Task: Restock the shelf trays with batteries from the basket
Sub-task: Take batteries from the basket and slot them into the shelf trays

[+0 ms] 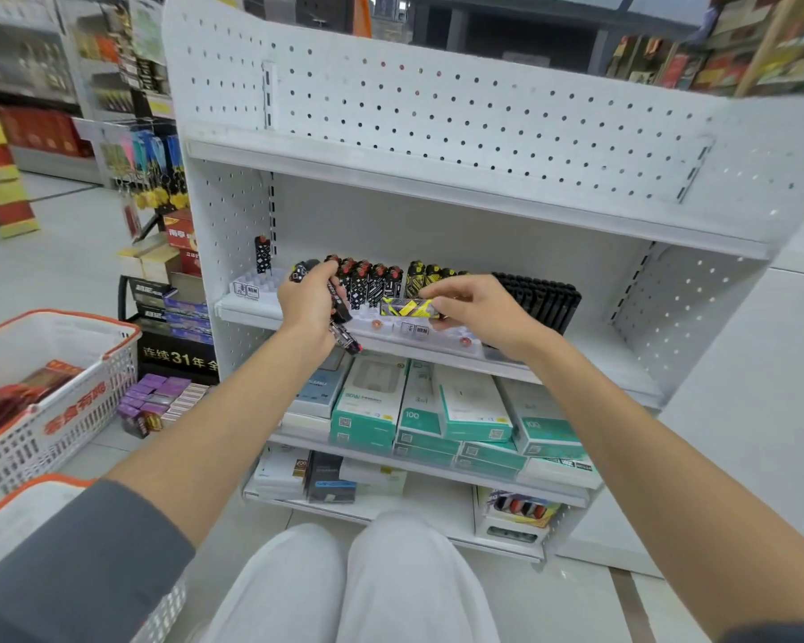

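Batteries [367,283] with a black-and-white pattern and red tops stand in the back rows of the white tray [442,338] on the middle shelf [613,368]. Just to their right stand a few yellow-and-black ones [430,275], and further right a dense black row [539,297]. So a good part of the restocking looks done.

The front slots of this tray are mostly empty. The left tray [254,287] is almost bare; only one single piece [263,255] stands at its back. I judge that more than half of the slots wait to be filled.

The person kneels before the shelf. The left hand [309,304] is curled around a small bundle [342,320] of the red-topped pieces, and some ends stick out below the palm. The right hand [476,308] pinches one yellow-and-black battery [407,308] by its end between thumb and fingers and holds it flat, just above the empty front slots and not yet inside one.

The basket [66,410] stands on the floor at the person's left, well apart from the shelf. Red packs lie in it; whether more batteries remain there I cannot tell.
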Action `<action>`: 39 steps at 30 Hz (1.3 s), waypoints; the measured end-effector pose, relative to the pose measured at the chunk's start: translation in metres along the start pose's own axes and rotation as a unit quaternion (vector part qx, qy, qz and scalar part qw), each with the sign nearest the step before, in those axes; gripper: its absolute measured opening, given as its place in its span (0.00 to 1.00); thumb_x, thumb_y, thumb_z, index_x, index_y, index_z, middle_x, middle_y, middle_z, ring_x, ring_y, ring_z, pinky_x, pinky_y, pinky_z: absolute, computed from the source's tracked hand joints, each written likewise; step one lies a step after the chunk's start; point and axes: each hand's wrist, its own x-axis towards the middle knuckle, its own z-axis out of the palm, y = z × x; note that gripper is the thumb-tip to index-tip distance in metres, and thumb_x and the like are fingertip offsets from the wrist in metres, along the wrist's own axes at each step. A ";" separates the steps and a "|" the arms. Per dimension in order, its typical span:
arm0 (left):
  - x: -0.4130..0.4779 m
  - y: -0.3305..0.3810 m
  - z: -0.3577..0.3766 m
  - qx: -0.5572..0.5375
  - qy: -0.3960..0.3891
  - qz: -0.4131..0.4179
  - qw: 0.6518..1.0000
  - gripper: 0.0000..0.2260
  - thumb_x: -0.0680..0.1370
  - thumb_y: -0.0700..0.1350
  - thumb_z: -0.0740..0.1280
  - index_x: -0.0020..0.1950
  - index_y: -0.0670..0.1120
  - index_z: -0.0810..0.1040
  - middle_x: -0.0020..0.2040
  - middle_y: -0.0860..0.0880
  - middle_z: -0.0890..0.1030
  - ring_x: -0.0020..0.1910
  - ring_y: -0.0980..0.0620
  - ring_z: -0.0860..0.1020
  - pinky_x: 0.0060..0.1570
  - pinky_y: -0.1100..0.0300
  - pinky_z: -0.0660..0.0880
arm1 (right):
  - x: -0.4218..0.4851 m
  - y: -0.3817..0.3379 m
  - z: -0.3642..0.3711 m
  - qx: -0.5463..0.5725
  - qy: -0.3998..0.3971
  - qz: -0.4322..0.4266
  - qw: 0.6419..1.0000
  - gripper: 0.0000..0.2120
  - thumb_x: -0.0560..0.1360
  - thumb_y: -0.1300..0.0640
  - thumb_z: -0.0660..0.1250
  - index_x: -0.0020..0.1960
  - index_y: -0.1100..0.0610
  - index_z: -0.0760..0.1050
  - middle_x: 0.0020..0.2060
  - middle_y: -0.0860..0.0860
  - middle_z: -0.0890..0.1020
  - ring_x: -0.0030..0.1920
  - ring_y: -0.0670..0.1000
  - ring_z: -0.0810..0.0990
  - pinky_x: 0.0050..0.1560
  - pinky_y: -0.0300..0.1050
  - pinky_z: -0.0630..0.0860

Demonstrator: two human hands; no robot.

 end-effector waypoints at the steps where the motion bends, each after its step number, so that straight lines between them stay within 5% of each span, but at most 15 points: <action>1: -0.004 -0.003 0.005 -0.010 -0.012 -0.015 1.000 0.08 0.78 0.37 0.66 0.39 0.44 0.72 0.27 0.51 0.73 0.23 0.56 0.71 0.24 0.64 0.69 | 0.001 0.001 -0.001 0.008 0.012 0.000 1.000 0.09 0.80 0.63 0.63 0.57 0.57 0.79 0.42 0.50 0.82 0.40 0.47 0.84 0.42 0.53 0.81; 5: -0.010 -0.012 0.023 0.064 -0.062 0.012 0.996 0.06 0.76 0.37 0.65 0.39 0.43 0.71 0.25 0.51 0.72 0.22 0.54 0.69 0.27 0.61 0.70 | 0.003 0.002 -0.010 0.027 0.072 -0.023 0.997 0.08 0.79 0.65 0.62 0.55 0.66 0.77 0.42 0.55 0.80 0.33 0.47 0.80 0.39 0.38 0.81; 12: -0.013 -0.024 0.019 0.297 -0.146 0.151 0.931 0.08 0.76 0.36 0.66 0.43 0.46 0.70 0.28 0.47 0.71 0.25 0.51 0.69 0.34 0.57 0.69 | 0.003 0.018 -0.037 -0.030 0.116 -0.028 0.992 0.04 0.77 0.60 0.68 0.49 0.58 0.81 0.43 0.52 0.84 0.36 0.50 0.83 0.44 0.39 0.81; 14: -0.012 -0.031 0.015 0.339 -0.164 0.156 0.913 0.10 0.77 0.36 0.65 0.43 0.49 0.69 0.29 0.46 0.71 0.26 0.50 0.67 0.30 0.60 0.65 | 0.004 0.021 -0.037 -0.036 0.105 -0.018 0.994 0.05 0.75 0.59 0.71 0.50 0.57 0.82 0.40 0.52 0.85 0.36 0.47 0.83 0.41 0.35 0.77; 19: -0.009 -0.043 0.008 0.390 -0.192 0.173 0.884 0.09 0.77 0.35 0.64 0.45 0.49 0.68 0.34 0.46 0.71 0.32 0.49 0.68 0.33 0.55 0.66 | 0.008 0.032 -0.037 -0.091 0.106 -0.009 0.990 0.11 0.73 0.61 0.71 0.55 0.54 0.82 0.40 0.59 0.84 0.23 0.40 0.69 0.29 0.28 0.67; 23: -0.007 -0.045 0.007 0.406 -0.198 0.190 0.872 0.06 0.76 0.35 0.64 0.48 0.43 0.69 0.35 0.45 0.71 0.32 0.48 0.68 0.34 0.54 0.66 | 0.014 0.036 -0.038 -0.125 0.131 -0.042 0.983 0.12 0.73 0.63 0.70 0.55 0.53 0.80 0.49 0.50 0.83 0.37 0.45 0.80 0.49 0.39 0.78; 29: -0.004 -0.047 0.004 0.416 -0.196 0.193 0.867 0.06 0.76 0.36 0.65 0.48 0.43 0.69 0.39 0.46 0.72 0.34 0.48 0.70 0.36 0.53 0.67 | 0.030 0.022 -0.033 -0.178 0.160 -0.070 0.968 0.11 0.74 0.62 0.69 0.54 0.54 0.82 0.42 0.46 0.79 0.40 0.43 0.76 0.45 0.32 0.71; 39: -0.004 -0.046 0.002 0.403 -0.201 0.182 0.874 0.06 0.76 0.36 0.66 0.48 0.44 0.70 0.38 0.47 0.72 0.34 0.48 0.70 0.36 0.55 0.67 | 0.053 0.022 -0.015 -0.249 0.131 -0.119 0.952 0.14 0.76 0.68 0.64 0.56 0.56 0.81 0.54 0.51 0.81 0.49 0.48 0.77 0.54 0.39 0.73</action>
